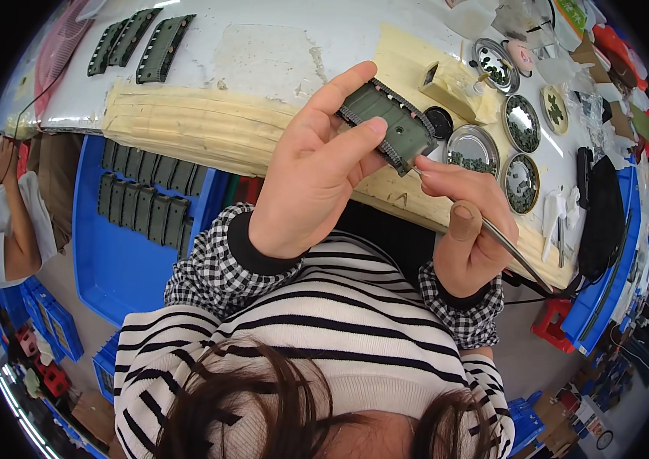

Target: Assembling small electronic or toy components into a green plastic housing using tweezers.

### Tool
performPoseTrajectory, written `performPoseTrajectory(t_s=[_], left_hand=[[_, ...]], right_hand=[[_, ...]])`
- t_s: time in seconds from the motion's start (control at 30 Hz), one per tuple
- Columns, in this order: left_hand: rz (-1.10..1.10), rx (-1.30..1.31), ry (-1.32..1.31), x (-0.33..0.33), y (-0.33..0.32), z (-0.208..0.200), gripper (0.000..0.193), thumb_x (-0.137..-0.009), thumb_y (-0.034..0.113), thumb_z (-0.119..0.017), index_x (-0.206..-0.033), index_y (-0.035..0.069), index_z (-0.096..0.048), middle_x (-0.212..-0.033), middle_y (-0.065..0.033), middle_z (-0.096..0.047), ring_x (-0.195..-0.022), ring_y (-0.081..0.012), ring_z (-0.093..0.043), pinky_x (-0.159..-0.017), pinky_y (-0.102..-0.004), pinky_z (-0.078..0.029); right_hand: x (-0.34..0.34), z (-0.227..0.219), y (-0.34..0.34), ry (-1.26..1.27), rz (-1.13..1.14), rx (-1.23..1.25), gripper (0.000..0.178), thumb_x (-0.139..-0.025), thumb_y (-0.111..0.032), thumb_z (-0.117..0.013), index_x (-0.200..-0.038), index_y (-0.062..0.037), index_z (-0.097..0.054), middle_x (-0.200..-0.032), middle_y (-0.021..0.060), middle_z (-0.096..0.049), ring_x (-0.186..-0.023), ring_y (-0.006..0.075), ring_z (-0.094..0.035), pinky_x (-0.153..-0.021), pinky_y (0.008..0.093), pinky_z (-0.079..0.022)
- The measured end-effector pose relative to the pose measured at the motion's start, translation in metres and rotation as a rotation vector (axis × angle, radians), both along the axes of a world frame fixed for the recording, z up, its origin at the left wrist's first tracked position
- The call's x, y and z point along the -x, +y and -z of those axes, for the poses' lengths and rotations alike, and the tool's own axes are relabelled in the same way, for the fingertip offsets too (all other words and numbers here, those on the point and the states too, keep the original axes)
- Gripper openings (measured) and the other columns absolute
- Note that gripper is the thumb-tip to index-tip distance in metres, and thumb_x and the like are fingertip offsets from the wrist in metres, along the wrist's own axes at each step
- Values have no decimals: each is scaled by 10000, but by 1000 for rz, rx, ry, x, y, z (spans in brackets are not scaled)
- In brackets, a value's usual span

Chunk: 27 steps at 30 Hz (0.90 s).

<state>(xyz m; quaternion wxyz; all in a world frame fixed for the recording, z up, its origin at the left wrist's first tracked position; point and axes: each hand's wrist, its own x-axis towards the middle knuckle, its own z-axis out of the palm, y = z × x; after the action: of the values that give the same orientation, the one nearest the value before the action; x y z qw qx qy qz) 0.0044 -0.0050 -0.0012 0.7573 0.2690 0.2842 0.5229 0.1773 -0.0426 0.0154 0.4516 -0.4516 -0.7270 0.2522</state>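
My left hand (305,172) is closed around a dark green plastic model tank chassis (392,131) with black tracks along its two long edges. The thumb presses on its flat face and the index finger lies along the far edge. Close by its lower right corner, my right hand (471,226) grips a pair of metal tweezers (518,256). Their tips come near the chassis corner; whether they touch it or pinch a small part I cannot tell. A plaster wraps one finger of that hand.
Round tins (522,122) of small green parts stand at the right, beside a yellow taped block (458,92) and a black round lid (439,122). Similar chassis (165,50) lie far left. A blue bin (102,294) below holds several more. A person (22,222) sits at the left.
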Motion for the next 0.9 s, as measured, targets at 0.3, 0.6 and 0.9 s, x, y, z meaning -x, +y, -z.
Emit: performPoseTrajectory(t_s=[0.3,0.6,0.9], left_hand=[[-31,-2,-18,-4,-5,-1,502,-980,87,-459,-1456,48,-304,-1261,-191,-556,-1161,-239,-571,-992,-367,-471],[-242,24,-79,-16,-34,-10,511,-973,52,-455,-1458,36,-295,-1256,-181,-559,-1155,-234,-570,-988,-367,-472],[-539,-43,-299,-11,-76,2,575,-923,-44,-504,-1450,2,-281,-1187,-118,-560,-1042,-187,-594,-872,-321,-520]], right_hand=[[-2,1,-2,-37,-41,-86,162,-913,-64,-591,-1009,46,-662,-1008,213,-674,-924,293,-671,-821,326,-525],[-7,12,-2,-25,-122,-255,290,-977,-217,-530,-981,49,-645,-960,234,-673,-897,331,-687,-810,360,-542],[19,15,-16,-99,-180,-416,528,-1053,-302,-297,-919,118,-588,-837,219,-631,-820,400,-678,-743,413,-567]])
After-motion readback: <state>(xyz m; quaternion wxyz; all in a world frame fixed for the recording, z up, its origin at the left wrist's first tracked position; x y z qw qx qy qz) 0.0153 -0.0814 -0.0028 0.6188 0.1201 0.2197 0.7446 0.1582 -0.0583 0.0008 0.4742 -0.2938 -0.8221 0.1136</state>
